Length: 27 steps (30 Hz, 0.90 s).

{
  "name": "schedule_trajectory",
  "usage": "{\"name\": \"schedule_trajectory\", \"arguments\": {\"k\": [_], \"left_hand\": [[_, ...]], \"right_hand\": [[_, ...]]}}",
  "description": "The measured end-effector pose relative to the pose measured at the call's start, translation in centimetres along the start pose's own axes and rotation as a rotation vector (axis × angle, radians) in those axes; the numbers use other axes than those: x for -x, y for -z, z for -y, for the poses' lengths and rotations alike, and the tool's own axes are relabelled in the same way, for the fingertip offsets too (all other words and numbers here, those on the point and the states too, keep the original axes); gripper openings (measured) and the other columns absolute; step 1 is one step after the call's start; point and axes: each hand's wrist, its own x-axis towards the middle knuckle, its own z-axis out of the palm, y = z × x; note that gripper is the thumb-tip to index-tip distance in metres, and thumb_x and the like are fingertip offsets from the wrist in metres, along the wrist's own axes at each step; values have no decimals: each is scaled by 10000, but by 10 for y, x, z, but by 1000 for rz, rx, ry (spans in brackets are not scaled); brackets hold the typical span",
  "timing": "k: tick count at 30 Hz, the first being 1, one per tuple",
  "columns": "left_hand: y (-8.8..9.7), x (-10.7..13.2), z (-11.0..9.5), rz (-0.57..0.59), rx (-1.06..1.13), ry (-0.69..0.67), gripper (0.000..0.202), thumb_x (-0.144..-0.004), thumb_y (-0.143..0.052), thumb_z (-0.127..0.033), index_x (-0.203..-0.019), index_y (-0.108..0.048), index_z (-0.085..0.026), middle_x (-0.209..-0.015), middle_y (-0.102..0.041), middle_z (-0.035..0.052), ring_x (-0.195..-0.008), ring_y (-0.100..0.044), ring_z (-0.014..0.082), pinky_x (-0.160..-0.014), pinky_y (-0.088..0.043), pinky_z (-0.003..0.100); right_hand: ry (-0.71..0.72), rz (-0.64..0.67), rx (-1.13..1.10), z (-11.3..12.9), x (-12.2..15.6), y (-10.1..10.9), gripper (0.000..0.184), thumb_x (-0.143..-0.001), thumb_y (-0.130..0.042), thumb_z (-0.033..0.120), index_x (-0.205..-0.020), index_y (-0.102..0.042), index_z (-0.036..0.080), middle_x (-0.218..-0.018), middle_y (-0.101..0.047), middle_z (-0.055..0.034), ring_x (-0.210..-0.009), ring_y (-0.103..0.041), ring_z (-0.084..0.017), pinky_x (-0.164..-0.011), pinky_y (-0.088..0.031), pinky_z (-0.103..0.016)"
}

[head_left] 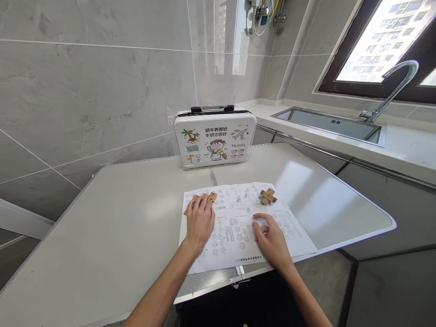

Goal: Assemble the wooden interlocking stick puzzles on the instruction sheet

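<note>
My left hand (200, 221) lies palm down on several wooden puzzle pieces (212, 196), its fingers stretched over them and partly hiding them. Under both hands is a white instruction sheet (238, 218) printed with line diagrams. My right hand (270, 239) rests on the right part of the sheet, index finger and thumb apart with nothing between them. Just beyond it, near the sheet's upper right corner, sits a cross-shaped cluster of wooden puzzle pieces (268, 196).
A white cartoon-printed case (215, 140) with a black handle stands at the back of the folding table (136, 218), near the tiled wall. To the right, a counter holds a sink (327, 123) and a curved faucet (397, 84) below a window.
</note>
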Motion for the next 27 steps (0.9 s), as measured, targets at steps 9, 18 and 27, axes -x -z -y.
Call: {"name": "schedule_trajectory", "arguments": {"k": [9, 18, 27], "left_hand": [[-2, -1, 6, 9, -24, 57, 388, -966, -468, -117, -1295, -654, -206, -1361, -687, 137, -1330, -570, 349, -1151, -394, 600], [-5, 2, 5, -16, -22, 81, 432, -987, -469, -185, -1406, -573, -193, -1400, -660, 140, -1381, -537, 355, -1196, -367, 612], [-3, 5, -7, 40, 68, -29, 490, -986, -483, -158, -1476, -488, -154, -1504, -579, 168, -1466, -462, 367, -1216, -367, 605]], "right_hand": [[2, 19, -7, -2, -1, 0, 355, -970, -528, 501, -1168, -632, 225, -752, -661, -9, -608, -620, -212, -605, -498, -339], [-15, 26, 6, 4, 2, 2, 380, -975, -527, 531, -1155, -649, 219, -611, -572, 24, -559, -575, -219, -571, -463, -334], [-6, 10, -6, 6, 2, 2, 371, -959, -537, 529, -1111, -657, 213, -612, -594, 16, -589, -590, -216, -589, -470, -321]]}}
